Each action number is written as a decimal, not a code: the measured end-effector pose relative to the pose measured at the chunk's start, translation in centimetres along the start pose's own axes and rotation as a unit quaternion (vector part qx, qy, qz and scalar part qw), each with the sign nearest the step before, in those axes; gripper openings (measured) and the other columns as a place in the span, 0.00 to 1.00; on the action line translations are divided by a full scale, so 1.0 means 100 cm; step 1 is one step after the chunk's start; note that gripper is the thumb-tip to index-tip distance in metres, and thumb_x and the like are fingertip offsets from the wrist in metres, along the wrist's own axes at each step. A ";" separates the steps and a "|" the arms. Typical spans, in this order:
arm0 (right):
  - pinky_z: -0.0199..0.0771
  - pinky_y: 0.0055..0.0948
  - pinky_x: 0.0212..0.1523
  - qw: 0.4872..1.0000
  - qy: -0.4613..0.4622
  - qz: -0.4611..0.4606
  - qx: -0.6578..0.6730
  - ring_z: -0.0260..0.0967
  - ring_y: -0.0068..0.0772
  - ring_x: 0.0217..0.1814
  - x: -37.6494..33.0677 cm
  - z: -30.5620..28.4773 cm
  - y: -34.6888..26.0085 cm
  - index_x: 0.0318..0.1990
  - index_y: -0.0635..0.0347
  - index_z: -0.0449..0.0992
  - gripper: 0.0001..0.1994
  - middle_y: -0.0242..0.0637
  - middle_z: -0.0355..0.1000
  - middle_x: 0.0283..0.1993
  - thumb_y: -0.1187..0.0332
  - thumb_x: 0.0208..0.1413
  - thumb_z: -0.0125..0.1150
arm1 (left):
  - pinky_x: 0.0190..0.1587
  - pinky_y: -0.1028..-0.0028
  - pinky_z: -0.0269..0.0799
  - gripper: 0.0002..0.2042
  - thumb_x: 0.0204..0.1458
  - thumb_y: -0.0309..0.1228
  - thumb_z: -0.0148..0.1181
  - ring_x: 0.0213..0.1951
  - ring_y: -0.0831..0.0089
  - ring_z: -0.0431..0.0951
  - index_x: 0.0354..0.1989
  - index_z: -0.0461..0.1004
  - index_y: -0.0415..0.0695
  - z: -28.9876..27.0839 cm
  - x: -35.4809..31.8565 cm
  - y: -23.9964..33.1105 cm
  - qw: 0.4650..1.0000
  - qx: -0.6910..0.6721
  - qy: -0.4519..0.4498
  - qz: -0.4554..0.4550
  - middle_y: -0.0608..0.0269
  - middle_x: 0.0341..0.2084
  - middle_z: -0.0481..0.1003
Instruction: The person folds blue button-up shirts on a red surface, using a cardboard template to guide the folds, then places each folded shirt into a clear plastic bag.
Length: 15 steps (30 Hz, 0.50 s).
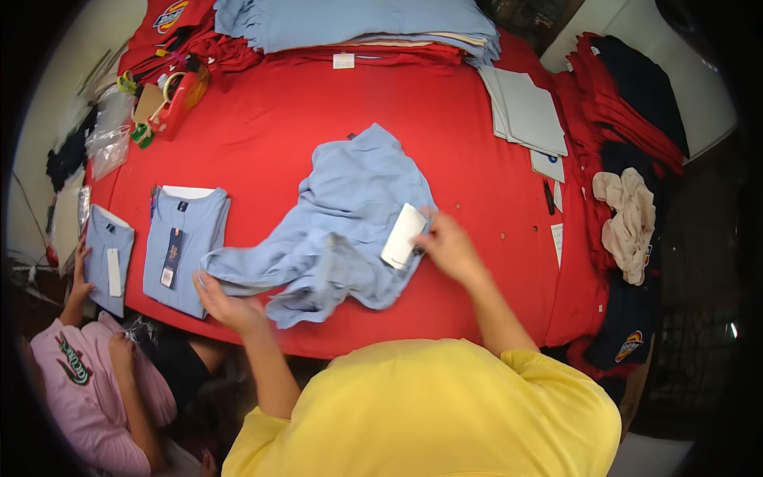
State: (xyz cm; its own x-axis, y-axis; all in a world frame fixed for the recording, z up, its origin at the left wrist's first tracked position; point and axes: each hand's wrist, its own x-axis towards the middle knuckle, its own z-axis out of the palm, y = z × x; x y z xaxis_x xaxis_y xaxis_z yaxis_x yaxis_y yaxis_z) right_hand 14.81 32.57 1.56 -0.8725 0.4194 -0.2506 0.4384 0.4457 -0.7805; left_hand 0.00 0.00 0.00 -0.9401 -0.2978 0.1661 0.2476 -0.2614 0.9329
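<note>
Pale blue garment [358, 179] lies rumpled on the red tabletop [493, 278], about midway along the near edge. I see the right hand [450, 250] clamped on a white tag [404, 230] at the garment's right side. Left hand [229, 306] touches the sleeve end [238, 266]; fingers partly covered, so I cannot tell whether they grip. Folded blue shirt [199, 230] toward the near left corner. Blue stack [358, 20] along the far edge.
</note>
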 end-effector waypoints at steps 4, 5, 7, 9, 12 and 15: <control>0.69 0.24 0.40 0.988 0.060 -0.125 -0.070 0.66 0.25 0.34 -0.008 0.031 0.028 0.55 0.61 0.66 0.20 0.33 0.66 0.35 0.75 0.53 0.59 | 0.46 0.67 0.70 0.18 0.51 0.31 0.61 0.41 0.62 0.76 0.50 0.71 0.40 0.009 -0.020 0.040 0.864 0.370 -0.340 -0.013 0.55 0.40 0.74; 0.68 0.22 0.38 0.993 0.039 -0.107 0.013 0.65 0.22 0.32 -0.007 0.034 0.027 0.53 0.61 0.67 0.19 0.32 0.66 0.34 0.76 0.52 0.58 | 0.47 0.67 0.69 0.20 0.48 0.33 0.63 0.42 0.59 0.75 0.49 0.71 0.39 0.018 -0.026 0.040 0.841 0.415 -0.339 0.080 0.54 0.40 0.74; 0.65 0.19 0.34 0.969 0.008 -0.065 0.239 0.60 0.17 0.31 0.000 0.042 0.016 0.46 0.63 0.71 0.12 0.28 0.65 0.33 0.78 0.53 0.56 | 0.50 0.63 0.67 0.24 0.43 0.35 0.68 0.45 0.53 0.73 0.50 0.71 0.41 0.049 -0.039 0.045 0.780 0.431 -0.433 0.134 0.53 0.44 0.72; 0.65 0.18 0.33 0.931 0.009 -0.092 0.353 0.60 0.15 0.31 0.004 0.026 -0.005 0.43 0.63 0.73 0.09 0.27 0.67 0.34 0.79 0.54 0.54 | 0.48 0.63 0.67 0.27 0.37 0.34 0.71 0.44 0.55 0.72 0.50 0.71 0.43 0.078 -0.066 0.013 0.728 0.398 -0.544 0.122 0.54 0.43 0.72; 0.69 0.21 0.36 0.864 0.037 -0.083 0.495 0.69 0.22 0.35 -0.002 -0.022 -0.015 0.39 0.64 0.74 0.06 0.33 0.72 0.36 0.75 0.54 0.55 | 0.50 0.61 0.64 0.29 0.34 0.32 0.71 0.46 0.54 0.69 0.50 0.70 0.45 0.095 -0.106 -0.014 0.755 0.415 -0.477 0.177 0.56 0.42 0.71; 0.71 0.30 0.47 0.800 0.082 -0.185 0.565 0.71 0.29 0.43 -0.033 -0.084 -0.031 0.39 0.64 0.73 0.05 0.38 0.73 0.41 0.75 0.55 0.56 | 0.50 0.61 0.63 0.30 0.33 0.30 0.70 0.48 0.56 0.67 0.51 0.69 0.46 0.074 -0.097 -0.008 0.751 0.472 -0.383 0.258 0.58 0.41 0.71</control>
State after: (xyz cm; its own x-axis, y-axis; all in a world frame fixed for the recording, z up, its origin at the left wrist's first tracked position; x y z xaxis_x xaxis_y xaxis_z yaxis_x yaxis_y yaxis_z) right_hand 18.12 36.50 9.59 -0.8174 0.5626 0.1238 -0.3986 -0.3972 -0.8266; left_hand 7.19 9.86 0.05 -0.7244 0.5746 0.3809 0.6889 0.5815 0.4328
